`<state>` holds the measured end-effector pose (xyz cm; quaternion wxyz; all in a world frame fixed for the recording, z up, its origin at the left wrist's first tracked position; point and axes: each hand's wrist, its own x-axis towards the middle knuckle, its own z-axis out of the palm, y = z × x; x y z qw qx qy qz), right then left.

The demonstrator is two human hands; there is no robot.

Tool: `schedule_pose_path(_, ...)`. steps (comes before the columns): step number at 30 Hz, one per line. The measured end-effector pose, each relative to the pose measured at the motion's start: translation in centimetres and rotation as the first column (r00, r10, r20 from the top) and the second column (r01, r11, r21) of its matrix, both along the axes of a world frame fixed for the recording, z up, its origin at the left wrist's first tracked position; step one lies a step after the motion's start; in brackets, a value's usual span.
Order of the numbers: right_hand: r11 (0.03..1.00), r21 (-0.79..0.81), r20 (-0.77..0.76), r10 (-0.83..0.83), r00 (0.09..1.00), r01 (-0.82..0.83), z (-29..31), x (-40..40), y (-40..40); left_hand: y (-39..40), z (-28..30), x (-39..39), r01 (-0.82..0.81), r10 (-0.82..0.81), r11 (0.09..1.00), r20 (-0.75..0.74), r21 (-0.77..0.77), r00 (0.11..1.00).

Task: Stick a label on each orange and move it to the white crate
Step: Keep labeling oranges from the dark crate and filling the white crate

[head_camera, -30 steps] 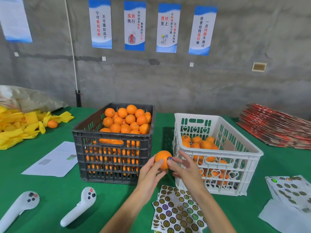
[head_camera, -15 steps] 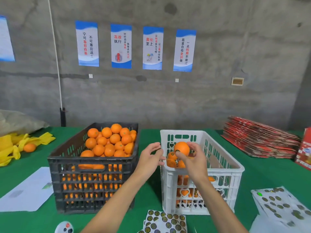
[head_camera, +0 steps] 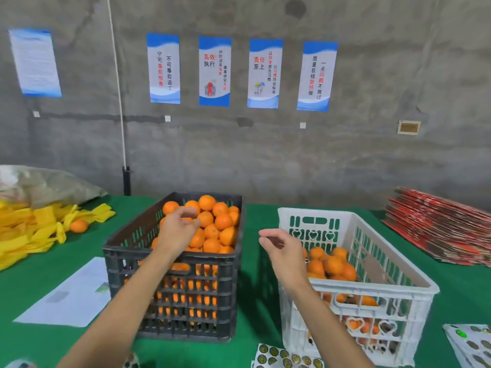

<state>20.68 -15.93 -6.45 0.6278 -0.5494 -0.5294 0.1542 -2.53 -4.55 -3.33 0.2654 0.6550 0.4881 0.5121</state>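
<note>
The orange the right hand [head_camera: 285,257] held half a second ago is gone from it: its fingers [head_camera: 268,237] now hang loosely curled, empty, beside the white crate's [head_camera: 372,285] near-left corner. That fruit, judging by this, has joined the labelled oranges [head_camera: 332,264] just right of those fingers, so one cycle is complete. The left hand [head_camera: 176,231] has moved over the black crate [head_camera: 172,296], fingers bent toward an orange [head_camera: 198,239] under the fingertips; whether it grips yet cannot be told. Two crates, two label sheets [head_camera: 287,359] near the right forearm; roughly eight oranges show atop the white crate, over a dozen in the black.
</note>
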Motion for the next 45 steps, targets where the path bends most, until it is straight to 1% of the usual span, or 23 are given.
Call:
schedule_pose_path(3, 0.995, -0.014, 0.003, 0.094, 0.996, -0.094, 0.5, -3.6, 2.5, 3.1, -0.7, -4.7, -0.123, 0.115, 0.992, -0.162, -0.04, 0.98)
schedule_pose_path(6, 0.985, -0.043, 0.039, 0.17, 0.985, -0.169, 0.9, -7.0, 5.1, 5.7, -1.3, -8.2, -0.186, 0.147, 0.979, -0.334, -0.087, 0.931)
schedule_pose_path(7, 0.983, -0.057, 0.085, 0.179, 0.98, -0.174, 1.0, -7.8, 6.1, 6.7, -1.4, -9.1, -0.204, 0.144, 0.972, -0.391, -0.116, 0.909)
schedule_pose_path(9, 0.983, -0.101, 0.247, 0.172, 0.954, -0.151, 1.0, -8.7, 8.0, 8.4, -1.5, -10.1, -0.22, 0.085, 0.955, -0.528, -0.199, 0.845)
schedule_pose_path(11, 0.979, -0.165, 0.412, 0.179, 0.894, -0.12, 1.2, -9.1, 9.6, 10.1, -1.5, -10.7, -0.199, -0.086, 0.92, -0.669, -0.338, 0.739)
schedule_pose_path(12, 0.977, -0.181, 0.461, 0.186, 0.868, -0.113, 1.3, -9.3, 10.4, 10.7, -1.4, -10.7, -0.195, -0.2, 0.883, -0.717, -0.427, 0.667)
schedule_pose_path(14, 0.977, -0.179, 0.501, 0.189, 0.845, -0.112, 1.4, -9.8, 11.7, 11.7, -1.3, -10.4, -0.257, -0.398, 0.789, -0.783, -0.558, 0.478)
schedule_pose_path(15, 0.977, -0.178, 0.502, 0.19, 0.844, -0.114, 1.4, -10.1, 12.2, 12.0, -1.3, -10.0, -0.299, -0.465, 0.754, -0.797, -0.584, 0.385)
schedule_pose_path(16, 0.976, -0.182, 0.495, 0.195, 0.846, -0.118, 1.3, -10.2, 12.6, 12.3, -1.3, -9.7, -0.331, -0.503, 0.735, -0.803, -0.592, 0.318)
schedule_pose_path(17, 0.974, -0.19, 0.484, 0.201, 0.852, -0.122, 1.2, -10.3, 13.0, 12.7, -1.5, -9.4, -0.357, -0.519, 0.727, -0.81, -0.586, 0.273)
schedule_pose_path(19, 0.971, -0.201, 0.457, 0.21, 0.864, -0.13, 1.0, -10.3, 13.6, 13.0, -1.7, -8.7, -0.393, -0.519, 0.729, -0.827, -0.561, 0.217)
schedule_pose_path(21, 0.97, -0.203, 0.427, 0.21, 0.879, -0.133, 0.9, -10.3, 14.0, 12.9, -1.7, -8.4, -0.403, -0.526, 0.73, -0.83, -0.552, 0.184)
schedule_pose_path(23, 0.974, -0.185, 0.407, 0.195, 0.892, -0.128, 0.9, -10.2, 14.0, 12.9, -1.7, -8.6, -0.366, -0.533, 0.741, -0.825, -0.563, 0.191)
schedule_pose_path(25, 0.982, -0.152, 0.393, 0.168, 0.904, -0.116, 1.0, -10.1, 13.8, 12.6, -1.5, -8.6, -0.323, -0.511, 0.759, -0.825, -0.565, 0.242)
schedule_pose_path(26, 0.984, -0.14, 0.387, 0.157, 0.909, -0.11, 1.2, -10.0, 13.6, 12.2, -1.3, -8.5, -0.294, -0.468, 0.778, -0.825, -0.555, 0.318)
schedule_pose_path(27, 0.985, -0.135, 0.383, 0.15, 0.912, -0.105, 1.4, -9.9, 13.4, 11.9, -1.2, -8.3, -0.256, -0.412, 0.8, -0.806, -0.543, 0.424)
schedule_pose_path(29, 0.986, -0.134, 0.374, 0.142, 0.916, -0.098, 1.8, -9.5, 12.6, 10.9, -0.5, -7.6, -0.153, -0.301, 0.856, -0.716, -0.494, 0.63)
schedule_pose_path(32, 0.99, -0.1, 0.343, 0.13, 0.93, -0.102, 2.4, -8.6, 10.7, 8.5, 0.7, -5.7, 0.015, -0.174, 0.964, -0.587, -0.266, 0.791)
schedule_pose_path(34, 0.992, -0.075, 0.32, 0.121, 0.94, -0.102, 2.8, -8.0, 8.8, 6.2, 1.1, -3.9, 0.135, -0.187, 0.98, -0.429, -0.15, 0.884)
schedule_pose_path(36, 0.994, -0.048, 0.29, 0.111, 0.95, -0.101, 3.2, -7.2, 6.7, 3.6, 1.2, -2.0, 0.244, -0.255, 0.967, -0.289, -0.073, 0.923)
schedule_pose_path(38, 0.997, -0.002, 0.276, 0.076, 0.958, -0.079, 3.4, -6.3, 4.4, 0.9, 0.9, -0.3, 0.338, -0.332, 0.941, -0.198, -0.004, 0.922)
schedule_pose_path(41, 0.997, 0.036, 0.216, 0.06, 0.975, -0.069, 3.0, -4.4, 0.6, -2.9, -0.5, 1.9, 0.373, -0.356, 0.922, -0.156, 0.102, 0.922)
schedule_pose_path(45, 0.994, -0.003, 0.078, 0.108, 0.991, -0.109, -0.2, -2.1, -4.5, -7.6, -4.1, 4.0, 0.374, -0.357, 0.919, -0.14, 0.127, 0.924)
